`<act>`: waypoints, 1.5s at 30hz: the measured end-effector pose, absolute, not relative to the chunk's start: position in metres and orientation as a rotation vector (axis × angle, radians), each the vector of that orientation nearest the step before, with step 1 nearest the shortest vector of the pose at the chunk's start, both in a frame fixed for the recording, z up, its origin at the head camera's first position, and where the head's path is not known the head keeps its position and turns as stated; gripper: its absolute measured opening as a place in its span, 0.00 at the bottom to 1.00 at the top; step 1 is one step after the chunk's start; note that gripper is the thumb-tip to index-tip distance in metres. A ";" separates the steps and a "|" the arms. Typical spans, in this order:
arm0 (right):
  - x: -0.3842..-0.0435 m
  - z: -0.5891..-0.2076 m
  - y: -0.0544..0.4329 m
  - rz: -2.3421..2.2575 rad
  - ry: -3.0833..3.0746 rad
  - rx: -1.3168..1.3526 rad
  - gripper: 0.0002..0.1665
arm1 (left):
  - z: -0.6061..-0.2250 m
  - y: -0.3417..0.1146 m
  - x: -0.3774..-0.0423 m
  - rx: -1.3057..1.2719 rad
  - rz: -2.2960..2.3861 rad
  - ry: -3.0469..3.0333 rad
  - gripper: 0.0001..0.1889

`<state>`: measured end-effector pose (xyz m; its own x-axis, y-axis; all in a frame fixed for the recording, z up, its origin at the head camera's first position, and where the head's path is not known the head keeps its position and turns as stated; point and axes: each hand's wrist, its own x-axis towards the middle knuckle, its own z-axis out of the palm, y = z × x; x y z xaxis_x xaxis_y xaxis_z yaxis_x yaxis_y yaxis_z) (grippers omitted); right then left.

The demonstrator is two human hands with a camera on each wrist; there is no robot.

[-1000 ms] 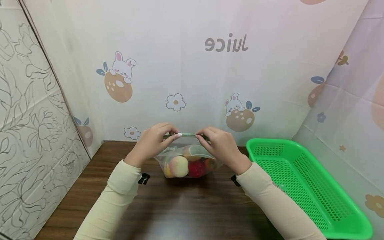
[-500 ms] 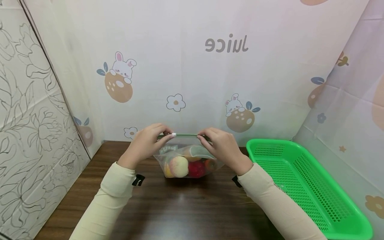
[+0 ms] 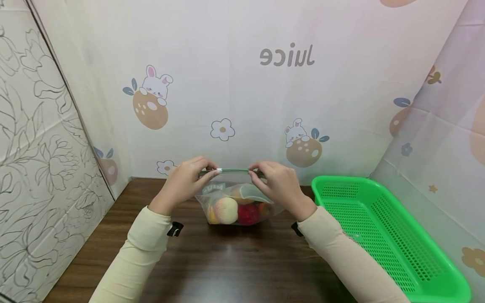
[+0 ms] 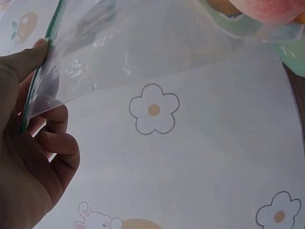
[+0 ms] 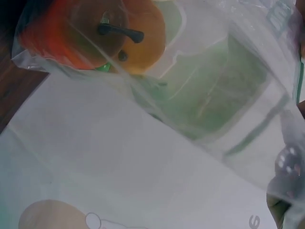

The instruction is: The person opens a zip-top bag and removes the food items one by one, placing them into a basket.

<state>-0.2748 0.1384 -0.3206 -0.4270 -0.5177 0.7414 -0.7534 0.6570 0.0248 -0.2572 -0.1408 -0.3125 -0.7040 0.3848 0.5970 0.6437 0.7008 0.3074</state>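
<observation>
A clear zip bag [image 3: 206, 201] with a green zip strip [image 3: 235, 170] stands on the table at the centre of the head view. My left hand [image 3: 183, 182] pinches the strip's left part between thumb and fingers, right at a small white slider [image 3: 219, 169]. The right part is pinched by my right hand [image 3: 281, 184]. Through the film show a pale peach [image 3: 226, 210], a red fruit [image 3: 248, 213] and an orange fruit [image 5: 143, 38] with a dark stem. In the right wrist view, the film overlaps the little that shows of my right hand.
To the right stands a green perforated plastic basket [image 3: 341, 178]. The dark wooden table [image 3: 227, 265] meets a white printed cloth [image 3: 227, 84] at the back. More cloth hangs at both sides.
My left hand has slid left along the strip, and the white slider moved with it. In the last half second both hands stay nearly still. The bag stays in place.
</observation>
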 end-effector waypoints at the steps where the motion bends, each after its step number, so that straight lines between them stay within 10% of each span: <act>1: -0.275 -0.322 0.137 0.400 -2.125 0.984 0.07 | -0.313 -0.140 -0.258 -0.792 -0.697 -2.409 0.07; 45: -0.277 -0.325 0.131 0.400 -2.129 1.015 0.08 | -0.314 -0.174 -0.246 -0.706 -0.690 -2.449 0.08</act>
